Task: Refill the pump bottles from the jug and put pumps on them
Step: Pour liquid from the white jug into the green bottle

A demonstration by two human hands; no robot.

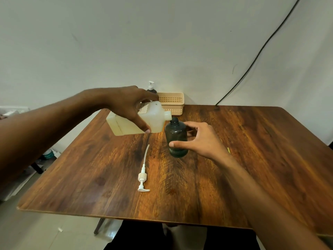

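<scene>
A white plastic jug (pixel 153 120) is tipped on its side above the table, gripped from above by my left hand (pixel 129 107). Its spout sits right over the open neck of a dark green bottle (pixel 176 138) that stands upright near the table's middle. My right hand (pixel 198 139) wraps around this bottle from the right, thumb in front. A white pump (pixel 143 175) with its long tube lies flat on the table, in front and to the left of the bottle. A second dark bottle (pixel 151 89) with a white pump on it stands at the back, partly hidden behind my left hand.
A beige slotted basket (pixel 172 102) stands at the back edge of the wooden table (pixel 252 159) against the wall. A black cable (pixel 252 62) runs down the wall at the right. A small yellow object (pixel 228 150) lies right of my right wrist.
</scene>
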